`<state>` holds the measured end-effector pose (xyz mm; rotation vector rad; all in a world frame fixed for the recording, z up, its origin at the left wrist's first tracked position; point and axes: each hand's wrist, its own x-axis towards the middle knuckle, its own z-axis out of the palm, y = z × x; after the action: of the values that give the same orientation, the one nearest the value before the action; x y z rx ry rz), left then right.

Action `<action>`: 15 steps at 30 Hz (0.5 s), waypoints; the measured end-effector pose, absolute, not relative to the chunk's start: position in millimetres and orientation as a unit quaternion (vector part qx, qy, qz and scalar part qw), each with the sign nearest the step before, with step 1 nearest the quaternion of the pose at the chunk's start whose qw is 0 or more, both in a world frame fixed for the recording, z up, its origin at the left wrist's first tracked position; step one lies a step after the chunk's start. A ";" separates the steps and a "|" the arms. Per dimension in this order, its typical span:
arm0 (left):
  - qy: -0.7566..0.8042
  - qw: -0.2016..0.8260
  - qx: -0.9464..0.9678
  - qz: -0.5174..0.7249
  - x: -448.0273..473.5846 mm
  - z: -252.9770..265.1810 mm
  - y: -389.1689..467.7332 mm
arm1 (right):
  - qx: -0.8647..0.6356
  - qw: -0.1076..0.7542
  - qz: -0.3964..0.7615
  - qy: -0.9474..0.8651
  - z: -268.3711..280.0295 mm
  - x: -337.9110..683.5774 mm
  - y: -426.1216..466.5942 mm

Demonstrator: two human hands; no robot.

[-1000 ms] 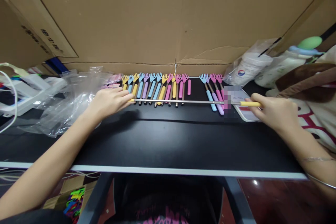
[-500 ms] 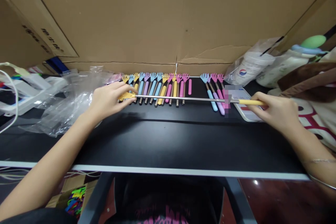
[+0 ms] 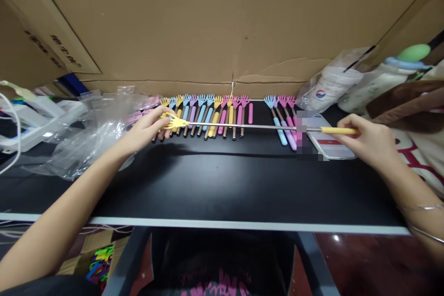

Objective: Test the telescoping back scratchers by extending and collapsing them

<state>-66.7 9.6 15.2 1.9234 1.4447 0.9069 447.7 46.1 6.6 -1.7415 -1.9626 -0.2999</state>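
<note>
A yellow telescopic backscratcher (image 3: 260,126) is stretched level above the black desk, its metal rod pulled long. My left hand (image 3: 147,129) pinches the finger tips of its yellow claw head. At the other end, my right hand (image 3: 373,141) grips the yellow handle. Behind the rod lies a row of short backscratchers (image 3: 208,115) in yellow, blue, purple and pink, partly covered by my left hand. A smaller group of blue, purple and pink backscratchers (image 3: 282,122) lies to the right, some handles crossed by the rod.
Crumpled clear plastic bags (image 3: 100,129) and a white plastic stand (image 3: 38,122) lie at left. A phone (image 3: 333,143), a bagged cup (image 3: 335,88) and a green-topped bottle (image 3: 391,78) are at right. Cardboard (image 3: 208,23) walls the back. A box of colourful pieces (image 3: 99,263) sits below.
The backscratcher has shifted slightly right along with my right hand. My left hand has slid outward, from the claw's neck to its finger tips, so more of the claw shows.
</note>
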 end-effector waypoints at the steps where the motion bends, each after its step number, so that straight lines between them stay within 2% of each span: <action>1: 0.536 0.300 0.712 0.340 -66.1 14.8 9.4 | -0.630 0.253 -0.073 -0.731 7.0 447.7 46.4; 8: 0.566 0.317 0.672 0.357 -74.9 18.3 11.0 | -0.567 0.293 0.174 -0.750 6.6 450.7 46.9; 15: 0.555 0.310 0.666 0.390 -83.9 17.2 14.3 | -0.585 0.375 0.225 -0.683 14.1 447.9 38.5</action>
<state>-83.9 14.3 17.2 1.7597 1.4650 1.0304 447.9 38.5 14.1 -1.4966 -1.7486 0.5759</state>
